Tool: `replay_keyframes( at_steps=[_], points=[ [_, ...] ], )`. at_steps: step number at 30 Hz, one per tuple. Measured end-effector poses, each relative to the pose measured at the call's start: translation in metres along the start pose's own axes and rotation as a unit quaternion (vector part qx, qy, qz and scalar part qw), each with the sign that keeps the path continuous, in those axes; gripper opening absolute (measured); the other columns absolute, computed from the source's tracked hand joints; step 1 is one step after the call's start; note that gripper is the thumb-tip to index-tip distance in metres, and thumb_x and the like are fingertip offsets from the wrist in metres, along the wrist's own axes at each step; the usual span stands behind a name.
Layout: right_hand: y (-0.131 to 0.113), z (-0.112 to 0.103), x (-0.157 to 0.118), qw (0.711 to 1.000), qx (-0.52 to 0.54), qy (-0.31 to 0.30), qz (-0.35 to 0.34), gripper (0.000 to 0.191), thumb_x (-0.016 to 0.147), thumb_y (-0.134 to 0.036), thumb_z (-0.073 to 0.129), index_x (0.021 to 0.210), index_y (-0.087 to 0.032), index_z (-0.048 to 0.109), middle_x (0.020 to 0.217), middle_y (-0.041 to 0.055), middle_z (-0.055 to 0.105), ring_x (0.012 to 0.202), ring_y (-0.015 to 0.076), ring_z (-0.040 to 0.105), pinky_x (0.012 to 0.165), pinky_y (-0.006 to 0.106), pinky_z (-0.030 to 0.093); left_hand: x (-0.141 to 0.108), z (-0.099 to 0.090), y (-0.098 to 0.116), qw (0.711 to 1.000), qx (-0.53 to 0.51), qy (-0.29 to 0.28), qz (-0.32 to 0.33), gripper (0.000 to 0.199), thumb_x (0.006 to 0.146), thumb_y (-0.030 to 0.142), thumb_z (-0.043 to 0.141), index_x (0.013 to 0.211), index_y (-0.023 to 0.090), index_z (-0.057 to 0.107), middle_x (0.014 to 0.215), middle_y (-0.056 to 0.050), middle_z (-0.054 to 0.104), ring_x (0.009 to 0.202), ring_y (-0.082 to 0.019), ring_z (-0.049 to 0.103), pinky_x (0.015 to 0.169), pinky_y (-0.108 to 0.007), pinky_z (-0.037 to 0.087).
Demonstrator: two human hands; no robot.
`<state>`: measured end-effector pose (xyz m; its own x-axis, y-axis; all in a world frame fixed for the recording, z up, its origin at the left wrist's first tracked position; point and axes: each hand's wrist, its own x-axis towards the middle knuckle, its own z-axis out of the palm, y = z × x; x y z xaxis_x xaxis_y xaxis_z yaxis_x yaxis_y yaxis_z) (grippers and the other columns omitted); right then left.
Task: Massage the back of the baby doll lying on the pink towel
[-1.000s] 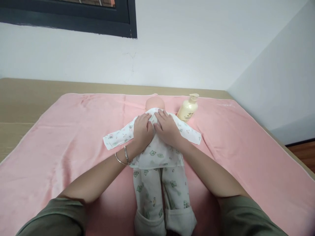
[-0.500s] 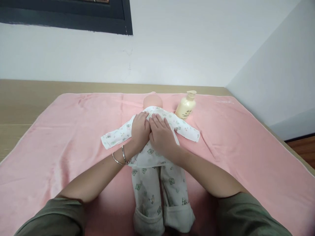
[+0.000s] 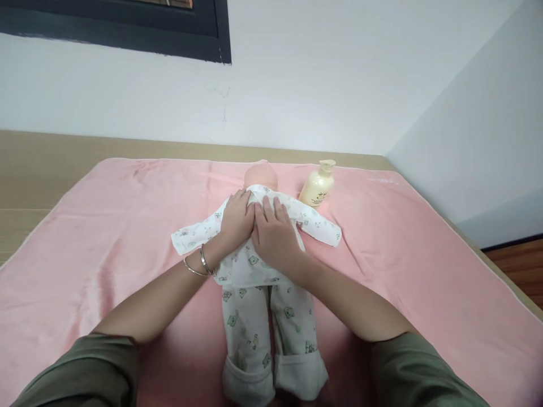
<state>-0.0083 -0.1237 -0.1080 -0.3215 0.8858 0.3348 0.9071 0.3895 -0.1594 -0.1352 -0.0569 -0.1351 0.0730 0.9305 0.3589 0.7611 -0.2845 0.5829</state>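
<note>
A baby doll [image 3: 261, 174] lies on the pink cloth [image 3: 144, 226], its head at the far end and apparently face down. It wears a white printed long-sleeved top [image 3: 254, 265] and matching trousers [image 3: 248, 322] with turned-up cuffs. My left hand [image 3: 237, 217], with two silver bangles at the wrist, lies flat on the upper left of the doll's back. Beside it, my right hand [image 3: 275, 234] rests flat on the upper right, fingers slightly spread. The hands touch along their inner edges. Neither grips anything.
A cream pump bottle [image 3: 317, 185] stands on the cloth by the doll's right sleeve. Beneath the cloth is a light wooden surface [image 3: 25, 169], bordered by a white wall [image 3: 305, 85]. A dark frame [image 3: 169, 34] is set in the wall at upper left.
The view has shifted slightly. Both hands stay on the doll's back, and the fingers of my right hand are a little more spread. The doll and bottle keep their places on the cloth.
</note>
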Motion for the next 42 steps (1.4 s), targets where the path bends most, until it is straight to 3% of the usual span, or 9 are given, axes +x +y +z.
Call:
replay_keyframes(
  at_steps=[5, 10, 15, 20, 24, 29, 33, 37, 42],
  points=[
    [0.021, -0.002, 0.017, 0.997, 0.066, -0.027, -0.011, 0.055, 0.1, -0.019, 0.034, 0.152, -0.012, 0.047, 0.164, 0.014, 0.041, 0.156, 0.0345, 0.03, 0.126, 0.057, 0.027, -0.012, 0.001, 0.011, 0.997, 0.055, 0.011, 0.06, 0.05, 0.099, 0.024, 0.027, 0.136, 0.007, 0.056, 0.144, -0.021, 0.06, 0.143, -0.032, 0.05, 0.122, -0.057, 0.037],
    [0.055, 0.002, 0.047, 0.994, 0.097, -0.034, 0.047, 0.055, 0.101, -0.024, 0.034, 0.15, -0.004, 0.047, 0.158, 0.0205, 0.047, 0.149, 0.0327, 0.041, 0.124, 0.053, 0.033, -0.044, 0.004, 0.033, 0.993, 0.056, 0.024, 0.1, 0.055, 0.096, 0.026, 0.038, 0.146, 0.004, 0.046, 0.157, -0.025, 0.044, 0.153, -0.038, 0.034, 0.124, -0.062, 0.032],
    [0.032, 0.001, 0.027, 0.999, 0.028, -0.014, 0.037, 0.056, 0.103, -0.024, 0.032, 0.15, 0.003, 0.044, 0.156, 0.0282, 0.045, 0.15, 0.0387, 0.039, 0.123, 0.057, 0.031, -0.027, -0.001, 0.024, 0.999, -0.002, 0.011, 0.034, 0.056, 0.089, 0.02, 0.04, 0.143, 0.006, 0.05, 0.152, -0.021, 0.053, 0.146, -0.033, 0.045, 0.125, -0.056, 0.036],
    [0.001, -0.006, -0.003, 0.999, 0.009, -0.021, -0.025, 0.056, 0.102, -0.024, 0.039, 0.153, -0.002, 0.043, 0.163, 0.0244, 0.036, 0.155, 0.0424, 0.027, 0.126, 0.061, 0.026, 0.003, -0.008, 0.007, 0.999, -0.028, 0.01, -0.027, 0.042, 0.09, 0.021, 0.037, 0.122, 0.013, 0.064, 0.131, -0.017, 0.068, 0.127, -0.032, 0.061, 0.114, -0.055, 0.047],
    [0.022, -0.005, 0.017, 0.996, 0.071, -0.052, -0.014, 0.055, 0.102, -0.021, 0.031, 0.152, -0.006, 0.046, 0.163, 0.0173, 0.04, 0.157, 0.0341, 0.027, 0.128, 0.055, 0.026, -0.011, -0.008, 0.019, 0.999, 0.034, 0.02, 0.033, 0.042, 0.093, 0.019, 0.034, 0.122, 0.008, 0.063, 0.132, -0.022, 0.066, 0.132, -0.034, 0.058, 0.116, -0.057, 0.045],
    [0.06, 0.0, 0.051, 0.99, 0.104, -0.074, 0.06, 0.06, 0.102, -0.028, 0.033, 0.155, -0.001, 0.038, 0.164, 0.0216, 0.037, 0.154, 0.0351, 0.033, 0.126, 0.056, 0.028, -0.046, 0.0, 0.038, 0.989, 0.032, 0.034, 0.14, 0.054, 0.093, 0.019, 0.037, 0.144, 0.005, 0.048, 0.152, -0.021, 0.053, 0.15, -0.032, 0.042, 0.126, -0.055, 0.034],
    [0.043, 0.001, 0.034, 0.998, 0.044, -0.032, 0.04, 0.058, 0.103, -0.026, 0.03, 0.151, 0.004, 0.041, 0.157, 0.0285, 0.044, 0.151, 0.0378, 0.038, 0.123, 0.059, 0.031, -0.032, 0.001, 0.029, 0.996, -0.006, 0.045, 0.071, 0.053, 0.09, 0.019, 0.038, 0.141, 0.008, 0.051, 0.15, -0.02, 0.055, 0.145, -0.032, 0.047, 0.124, -0.056, 0.037],
    [0.011, -0.001, 0.005, 1.0, 0.0, 0.005, -0.013, 0.055, 0.103, -0.024, 0.033, 0.151, 0.0, 0.044, 0.159, 0.0272, 0.042, 0.153, 0.0385, 0.035, 0.125, 0.058, 0.03, -0.003, -0.006, 0.011, 0.999, 0.01, 0.036, 0.007, 0.04, 0.091, 0.021, 0.035, 0.118, 0.011, 0.063, 0.118, -0.018, 0.07, 0.115, -0.031, 0.065, 0.107, -0.053, 0.052],
    [0.025, -0.002, 0.019, 0.997, 0.057, -0.032, -0.032, 0.055, 0.101, -0.02, 0.03, 0.15, 0.001, 0.046, 0.159, 0.0237, 0.044, 0.154, 0.0336, 0.033, 0.127, 0.053, 0.029, -0.015, -0.006, 0.016, 0.992, 0.083, 0.024, 0.093, 0.046, 0.096, 0.018, 0.028, 0.124, 0.003, 0.06, 0.131, -0.025, 0.065, 0.13, -0.035, 0.058, 0.116, -0.058, 0.043]
  ],
)
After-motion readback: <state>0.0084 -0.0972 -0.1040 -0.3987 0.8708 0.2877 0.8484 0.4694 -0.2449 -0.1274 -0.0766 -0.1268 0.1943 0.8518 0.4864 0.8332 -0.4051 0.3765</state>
